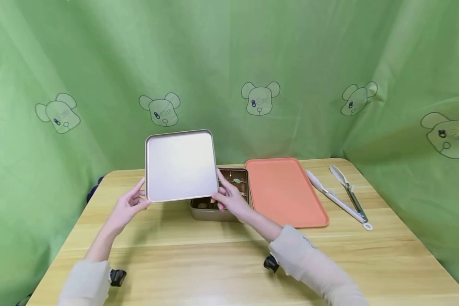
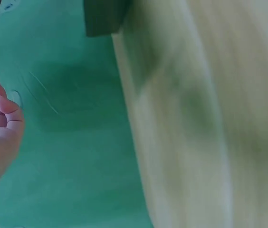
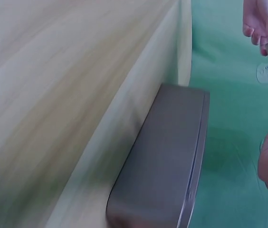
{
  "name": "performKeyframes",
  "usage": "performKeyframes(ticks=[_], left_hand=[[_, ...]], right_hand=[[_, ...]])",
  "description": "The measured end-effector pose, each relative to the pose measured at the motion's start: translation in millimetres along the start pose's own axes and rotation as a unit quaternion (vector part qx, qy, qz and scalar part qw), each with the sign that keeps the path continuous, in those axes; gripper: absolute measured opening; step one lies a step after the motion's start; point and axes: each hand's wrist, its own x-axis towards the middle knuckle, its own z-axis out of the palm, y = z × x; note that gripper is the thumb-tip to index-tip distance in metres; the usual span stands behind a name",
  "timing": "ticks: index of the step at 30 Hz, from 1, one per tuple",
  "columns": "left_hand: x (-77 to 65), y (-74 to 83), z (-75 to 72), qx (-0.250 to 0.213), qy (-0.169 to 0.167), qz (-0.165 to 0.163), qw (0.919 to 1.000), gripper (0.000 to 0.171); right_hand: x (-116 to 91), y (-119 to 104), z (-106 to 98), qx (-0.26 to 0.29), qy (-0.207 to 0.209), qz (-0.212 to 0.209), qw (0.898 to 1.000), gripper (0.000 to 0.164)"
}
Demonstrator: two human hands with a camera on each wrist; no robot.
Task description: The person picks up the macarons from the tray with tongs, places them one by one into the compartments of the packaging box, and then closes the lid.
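Note:
Both hands hold a square metal lid (image 1: 181,165) up in the air, its pale inner side facing the head camera. My left hand (image 1: 128,207) pinches the lower left corner between thumb and fingers. At the lower right corner, my right hand (image 1: 229,196) grips the rim. Behind and below the lid stands a metal tin (image 1: 216,216), uncovered and partly hidden by lid and hand. Dark compartments show inside it, with a small green item in one; the rest is hard to make out. In the right wrist view the tin's side (image 3: 160,156) appears below the raised lid.
An orange tray (image 1: 287,193) lies right of the tin, its edge close against it. Farther right, white-tipped tongs (image 1: 338,202) and a second, grey-armed pair (image 1: 349,193) rest on the wooden table (image 1: 191,272). A green curtain (image 1: 222,51) hangs behind the table.

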Motion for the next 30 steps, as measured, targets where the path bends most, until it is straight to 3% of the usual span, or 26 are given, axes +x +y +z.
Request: performKeyframes(ticks=[6,13,19,25,30], left_hand=[[14.2,16.1,10.9,-0.037,-0.042,0.028,0.9980,0.072],[23.0,32.8,21.2,-0.064,-0.080,0.045,0.9937,0.078],[29.8,43.4,26.5,-0.087,-0.074,0.055,0.9919,0.083],[31.0,44.6,33.2,-0.115,-0.069,0.052,0.9896,0.081],[33.2,46.2,37.7,-0.131,-0.055,0.053,0.9884,0.079]], right_hand=[[-13.0,-2.5,-23.1,0.004,0.000,-0.036,0.999,0.076],[-32.8,-5.6,-41.9,0.000,-0.015,-0.043,0.999,0.078],[-42.6,-5.2,-51.0,-0.031,-0.032,-0.099,0.994,0.079],[-52.4,-2.6,-55.1,-0.048,-0.048,-0.132,0.989,0.078],[-52.5,-3.2,-59.9,-0.080,-0.031,-0.146,0.986,0.078]])
